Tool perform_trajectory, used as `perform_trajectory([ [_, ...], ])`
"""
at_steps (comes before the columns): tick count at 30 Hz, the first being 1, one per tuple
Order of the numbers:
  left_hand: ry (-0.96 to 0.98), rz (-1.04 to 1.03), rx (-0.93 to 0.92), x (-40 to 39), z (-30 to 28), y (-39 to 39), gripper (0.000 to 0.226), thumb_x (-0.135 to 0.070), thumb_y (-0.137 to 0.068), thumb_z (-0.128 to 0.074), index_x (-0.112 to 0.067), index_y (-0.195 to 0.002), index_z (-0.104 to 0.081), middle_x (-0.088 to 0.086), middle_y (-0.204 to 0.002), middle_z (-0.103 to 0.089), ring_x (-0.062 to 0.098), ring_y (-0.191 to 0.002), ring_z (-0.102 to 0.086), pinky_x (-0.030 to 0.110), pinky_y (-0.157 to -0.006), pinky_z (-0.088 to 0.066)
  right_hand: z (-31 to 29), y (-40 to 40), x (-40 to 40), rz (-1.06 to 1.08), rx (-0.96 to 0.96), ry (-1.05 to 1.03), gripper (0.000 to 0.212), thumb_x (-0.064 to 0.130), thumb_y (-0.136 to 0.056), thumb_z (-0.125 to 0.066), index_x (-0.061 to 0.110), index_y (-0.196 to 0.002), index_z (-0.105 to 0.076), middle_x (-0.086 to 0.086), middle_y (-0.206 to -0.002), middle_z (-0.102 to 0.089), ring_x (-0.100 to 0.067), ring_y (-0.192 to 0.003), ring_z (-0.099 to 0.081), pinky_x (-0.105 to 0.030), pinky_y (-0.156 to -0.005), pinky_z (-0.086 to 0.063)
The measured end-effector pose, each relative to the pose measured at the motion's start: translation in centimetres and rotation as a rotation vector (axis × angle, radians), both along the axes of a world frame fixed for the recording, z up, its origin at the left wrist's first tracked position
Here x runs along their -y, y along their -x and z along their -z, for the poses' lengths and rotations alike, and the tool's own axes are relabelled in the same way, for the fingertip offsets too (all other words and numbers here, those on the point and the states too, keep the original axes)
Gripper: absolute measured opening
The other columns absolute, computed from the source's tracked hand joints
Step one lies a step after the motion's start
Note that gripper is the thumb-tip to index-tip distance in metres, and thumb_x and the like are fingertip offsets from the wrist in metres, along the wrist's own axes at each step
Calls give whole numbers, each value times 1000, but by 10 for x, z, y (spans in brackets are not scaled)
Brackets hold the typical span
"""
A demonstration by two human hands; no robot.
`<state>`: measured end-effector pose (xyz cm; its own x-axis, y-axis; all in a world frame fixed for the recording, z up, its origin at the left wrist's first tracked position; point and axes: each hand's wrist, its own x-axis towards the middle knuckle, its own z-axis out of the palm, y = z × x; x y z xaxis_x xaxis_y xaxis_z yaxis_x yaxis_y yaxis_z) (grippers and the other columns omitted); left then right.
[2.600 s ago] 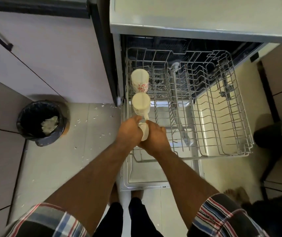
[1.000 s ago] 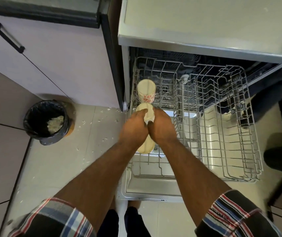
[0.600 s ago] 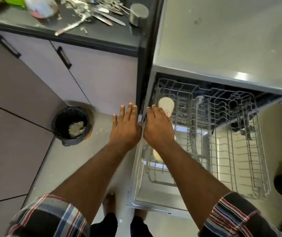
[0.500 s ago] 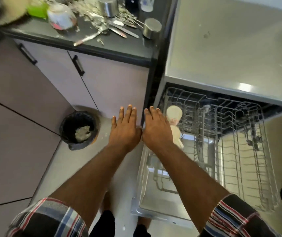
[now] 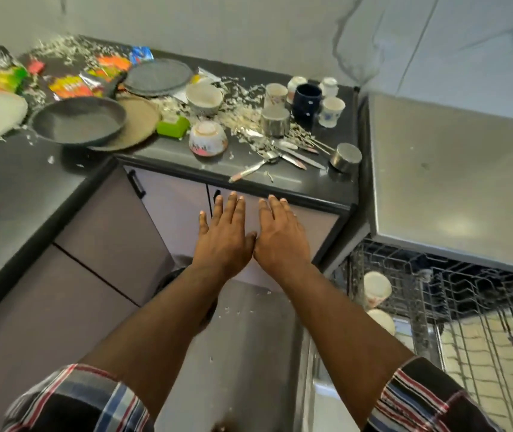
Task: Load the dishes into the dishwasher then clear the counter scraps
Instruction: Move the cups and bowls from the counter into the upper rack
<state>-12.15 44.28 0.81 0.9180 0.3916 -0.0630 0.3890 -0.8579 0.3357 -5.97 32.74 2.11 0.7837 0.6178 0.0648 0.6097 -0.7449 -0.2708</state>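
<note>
Grips: left hand (image 5: 222,241) and right hand (image 5: 281,238) flat, empty, below the worktop (image 5: 295,179).
Risk: steel cup (image 5: 345,157) at worktop edge, easily knocked off.

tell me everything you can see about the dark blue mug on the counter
The dark blue mug stands upright near the back right corner of the black counter, mouth up. It looks glazed ceramic, with a small pale speck on its side; no handle shows. Pale cups crowd round it and a steel tumbler stands in front to its left. Whether they touch it is unclear. Its inside is too dark to read.
</note>
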Motion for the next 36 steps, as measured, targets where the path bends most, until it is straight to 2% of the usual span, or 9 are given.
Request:
perform_trajectory([
  [9,-8,-2,49,-57,-29,-83,72,-50,-104,-32,-20,-160,1,-2,-168,11,19,-153,17,51,-123,7,-29,-81,-58,33,40,-58,68,30,-97,-55,14,-156,-26,-12,-163,-26,-28,-152,-20,-45,-123,-23],
  [15,15,-42,14,-97,-36,-146,72,-48,-105,-33,-20,-160,3,-1,-168,10,20,-154,13,52,-124,3,-38,-141,-98,17,1,-42,73,33,-96,-61,15,-156,-25,-11,-162,-26,-28,-151,-21,-45,-123,-24],
  [25,34,-108,16,-170,-34,-187,69,-42,-104,-36,-18,-161,-3,-2,-169,2,19,-154,9,48,-123,4,-32,-197,-174,-38,-39,-13,70,32,-97,-58,13,-156,-26,-11,-161,-29,-27,-150,-24,-42,-123,-25],
  [29,44,-56,75,-191,-39,-217,70,-40,-103,-40,-19,-161,-7,-2,-169,-3,19,-155,5,47,-123,1,-41,-222,-196,19,-49,-34,69,34,-98,-56,13,-157,-26,-11,-162,-27,-26,-150,-23,-40,-124,-23],
  [36,95,52,108,-198,-45,-285,69,-37,-103,-45,-18,-160,-10,3,-168,-11,21,-155,-5,45,-126,-8,-55,-272,-195,147,-36,-60,68,27,-94,-60,13,-154,-32,-9,-158,-34,-24,-147,-30,-38,-120,-30],
])
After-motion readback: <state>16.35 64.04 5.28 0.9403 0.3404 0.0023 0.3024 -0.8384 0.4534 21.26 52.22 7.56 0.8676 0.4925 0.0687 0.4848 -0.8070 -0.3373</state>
